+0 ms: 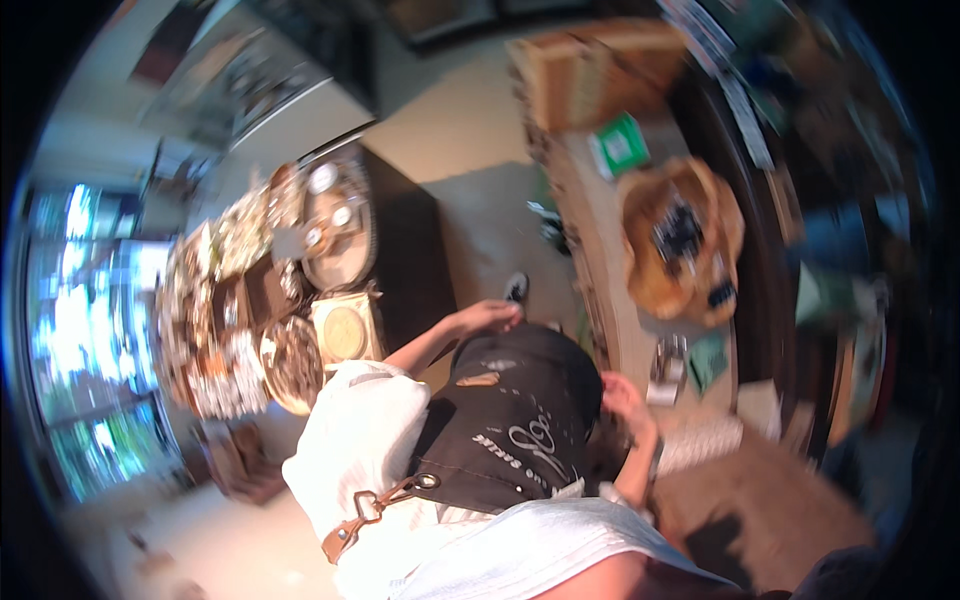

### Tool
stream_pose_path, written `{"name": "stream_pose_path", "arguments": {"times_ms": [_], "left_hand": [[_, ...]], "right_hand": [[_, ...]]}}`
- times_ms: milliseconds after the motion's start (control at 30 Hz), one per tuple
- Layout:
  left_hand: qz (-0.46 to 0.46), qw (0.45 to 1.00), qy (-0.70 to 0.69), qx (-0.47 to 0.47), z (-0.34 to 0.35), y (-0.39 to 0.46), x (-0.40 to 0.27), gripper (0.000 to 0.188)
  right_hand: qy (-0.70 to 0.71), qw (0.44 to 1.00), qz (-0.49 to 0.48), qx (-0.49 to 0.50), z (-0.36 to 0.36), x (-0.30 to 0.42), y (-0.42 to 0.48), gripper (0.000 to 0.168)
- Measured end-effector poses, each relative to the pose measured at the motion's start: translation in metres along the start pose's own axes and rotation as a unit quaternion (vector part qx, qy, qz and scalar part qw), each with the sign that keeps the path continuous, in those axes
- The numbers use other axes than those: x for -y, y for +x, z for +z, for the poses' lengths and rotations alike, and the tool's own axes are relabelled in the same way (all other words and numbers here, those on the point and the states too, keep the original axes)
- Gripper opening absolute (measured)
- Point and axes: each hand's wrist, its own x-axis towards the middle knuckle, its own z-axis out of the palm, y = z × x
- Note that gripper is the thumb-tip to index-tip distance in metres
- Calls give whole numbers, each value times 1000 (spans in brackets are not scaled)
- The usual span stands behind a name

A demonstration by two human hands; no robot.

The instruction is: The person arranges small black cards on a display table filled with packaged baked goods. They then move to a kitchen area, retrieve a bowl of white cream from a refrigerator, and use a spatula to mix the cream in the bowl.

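Observation:
My left hand [495,316] hangs in front of the dark apron [517,420], its fingers loosely bent; nothing plainly shows in it. At the apron's other side is my right hand [626,401], partly blurred, and I cannot tell whether it holds anything. The apron bears writing and has a leather strap [352,521] with a metal clip. A shoe [516,287] shows on the floor beyond my left hand. Which hand is which follows from the arms' sides.
On the left stands a display table with a round wooden tray [371,247], a square plate [346,328] and baskets of goods. Along the right runs a wooden counter [600,217] holding a carved wooden bowl [637,277], a green card [622,145] and a keyboard [701,448].

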Motion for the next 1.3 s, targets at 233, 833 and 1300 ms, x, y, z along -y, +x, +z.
{"name": "stream_pose_path", "arguments": {"times_ms": [233, 833, 1300], "left_hand": [[-172, 926, 224, -249, -49, -44, 195, 40], [-1, 808, -289, -513, 42, -32, 279, 21], [11, 876, 278, -394, -52, -40, 206, 20]], "right_hand": [[-30, 998, 42, -20, -25, 10, 20, 52], [-344, 929, 60, 125, 12, 116, 145, 61], [-415, 874, 7, 254, 85, 151, 210, 59]]}}
